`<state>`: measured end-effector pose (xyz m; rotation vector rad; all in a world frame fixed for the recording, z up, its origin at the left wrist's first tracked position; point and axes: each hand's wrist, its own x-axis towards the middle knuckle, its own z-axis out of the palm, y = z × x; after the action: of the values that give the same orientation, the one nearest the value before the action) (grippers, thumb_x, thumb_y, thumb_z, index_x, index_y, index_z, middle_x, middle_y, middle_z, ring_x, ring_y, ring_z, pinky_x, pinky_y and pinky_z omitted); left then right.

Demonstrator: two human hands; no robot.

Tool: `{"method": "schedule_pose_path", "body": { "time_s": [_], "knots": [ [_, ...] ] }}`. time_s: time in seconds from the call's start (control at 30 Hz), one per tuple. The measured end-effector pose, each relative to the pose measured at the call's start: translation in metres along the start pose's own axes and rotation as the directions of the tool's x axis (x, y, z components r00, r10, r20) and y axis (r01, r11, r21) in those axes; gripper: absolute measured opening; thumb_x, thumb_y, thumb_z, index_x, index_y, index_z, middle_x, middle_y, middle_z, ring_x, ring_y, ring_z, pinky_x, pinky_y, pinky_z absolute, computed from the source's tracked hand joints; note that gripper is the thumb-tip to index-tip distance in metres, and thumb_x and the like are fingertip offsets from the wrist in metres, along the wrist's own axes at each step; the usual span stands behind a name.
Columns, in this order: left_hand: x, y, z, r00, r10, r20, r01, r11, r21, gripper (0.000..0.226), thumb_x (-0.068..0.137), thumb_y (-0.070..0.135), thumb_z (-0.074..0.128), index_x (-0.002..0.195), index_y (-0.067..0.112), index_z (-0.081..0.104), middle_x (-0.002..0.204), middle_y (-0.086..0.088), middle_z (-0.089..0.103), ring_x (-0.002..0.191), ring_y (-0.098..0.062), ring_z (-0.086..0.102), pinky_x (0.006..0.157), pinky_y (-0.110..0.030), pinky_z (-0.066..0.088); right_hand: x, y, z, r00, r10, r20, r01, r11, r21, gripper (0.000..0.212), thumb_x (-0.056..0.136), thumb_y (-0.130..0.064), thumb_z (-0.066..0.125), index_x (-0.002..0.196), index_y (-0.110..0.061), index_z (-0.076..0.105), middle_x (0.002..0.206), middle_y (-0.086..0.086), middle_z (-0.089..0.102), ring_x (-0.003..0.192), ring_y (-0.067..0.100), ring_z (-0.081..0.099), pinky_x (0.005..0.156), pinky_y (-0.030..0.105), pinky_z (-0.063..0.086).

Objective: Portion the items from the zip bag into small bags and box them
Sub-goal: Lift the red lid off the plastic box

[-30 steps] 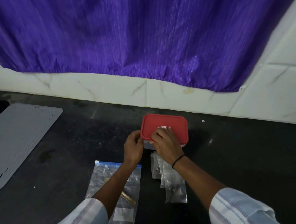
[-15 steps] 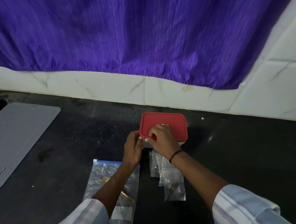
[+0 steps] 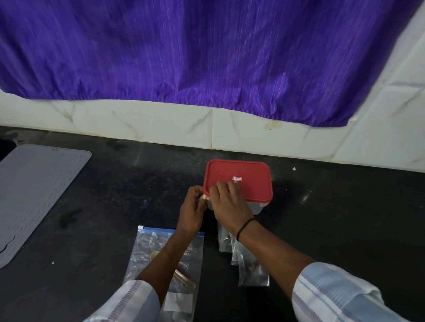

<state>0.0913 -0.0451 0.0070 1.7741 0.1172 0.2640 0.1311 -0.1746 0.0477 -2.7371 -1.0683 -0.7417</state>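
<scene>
Resting on the dark counter (image 3: 339, 232), the box (image 3: 256, 207) wears its red lid (image 3: 239, 180), and my right hand (image 3: 228, 202) lies curled over the lid's near-left corner, fingers on top. My left hand (image 3: 190, 209) is curled and pinches that same corner at the edge. The zip bag (image 3: 150, 247) lies under my left forearm, the small bags (image 3: 251, 271) beside it under my right wrist.

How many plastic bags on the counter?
3, maybe more. The large zip bag lies under the left forearm. Two small bags lie under the right forearm: one just in front of the red-lidded box, one nearer the person. The arm may hide others.
</scene>
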Motion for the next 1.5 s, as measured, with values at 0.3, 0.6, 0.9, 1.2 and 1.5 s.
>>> {"method": "schedule_pose_path", "body": {
  "time_s": [0.3, 0.6, 0.9, 1.2, 1.5],
  "knots": [
    [0.0, 0.001, 0.002, 1.0, -0.013, 0.0, 0.013, 0.998, -0.063, 0.016, 0.102, 0.029, 0.049, 0.105, 0.014, 0.053, 0.1, -0.016, 0.065, 0.092, -0.042, 0.061, 0.081, -0.053, 0.054, 0.004, 0.006, -0.006, 0.983, 0.179, -0.047, -0.162, 0.956, 0.245, 0.016, 0.081, -0.003, 0.068, 0.088, -0.009, 0.055, 0.085, 0.01, 0.053, 0.072, 0.024, 0.05, 0.059, 0.036, 0.045],
    [-0.011, -0.013, 0.01, 0.988, -0.094, -0.124, 0.112, 0.982, 0.152, 0.011, 0.101, 0.018, 0.054, 0.094, 0.011, 0.05, 0.082, -0.002, 0.06, 0.071, -0.011, 0.054, 0.066, -0.034, 0.045, 0.012, 0.001, -0.014, 0.981, 0.18, -0.076, -0.154, 0.952, 0.263, 0.017, 0.082, 0.0, 0.065, 0.089, -0.009, 0.052, 0.086, 0.01, 0.054, 0.075, 0.026, 0.05, 0.059, 0.037, 0.047],
    [-0.002, 0.014, 0.011, 0.999, 0.025, -0.047, -0.017, 0.985, 0.173, 0.067, 0.09, 0.046, 0.054, 0.149, 0.021, 0.033, 0.123, 0.001, 0.065, 0.105, -0.011, 0.066, 0.085, -0.031, 0.056, 0.012, -0.016, -0.011, 0.995, 0.09, -0.038, -0.082, 0.984, 0.159, 0.026, 0.092, -0.016, 0.036, 0.091, -0.007, 0.06, 0.084, 0.011, 0.057, 0.072, 0.028, 0.054, 0.061, 0.04, 0.05],
    [-0.01, 0.017, 0.019, 0.993, 0.071, -0.097, -0.045, 0.968, 0.245, 0.058, 0.095, 0.038, 0.059, 0.146, 0.024, 0.035, 0.127, -0.001, 0.064, 0.105, -0.014, 0.064, 0.085, -0.035, 0.055, 0.015, -0.008, -0.023, 0.956, 0.274, -0.106, -0.22, 0.907, 0.36, 0.004, 0.093, -0.011, 0.053, 0.091, -0.009, 0.053, 0.089, 0.01, 0.053, 0.075, 0.022, 0.049, 0.056, 0.033, 0.044],
    [0.002, 0.023, 0.008, 1.0, 0.004, -0.023, 0.0, 0.984, 0.177, 0.069, 0.082, 0.031, 0.08, 0.14, 0.035, 0.041, 0.117, 0.021, 0.059, 0.103, 0.007, 0.06, 0.08, -0.009, 0.053, 0.002, 0.054, -0.095, 0.561, 0.755, -0.338, -0.321, 0.575, 0.752, 0.02, 0.098, -0.003, 0.045, 0.115, 0.003, 0.055, 0.11, 0.007, 0.054, 0.099, 0.006, 0.049, 0.086, 0.006, 0.038]
  ]
}}
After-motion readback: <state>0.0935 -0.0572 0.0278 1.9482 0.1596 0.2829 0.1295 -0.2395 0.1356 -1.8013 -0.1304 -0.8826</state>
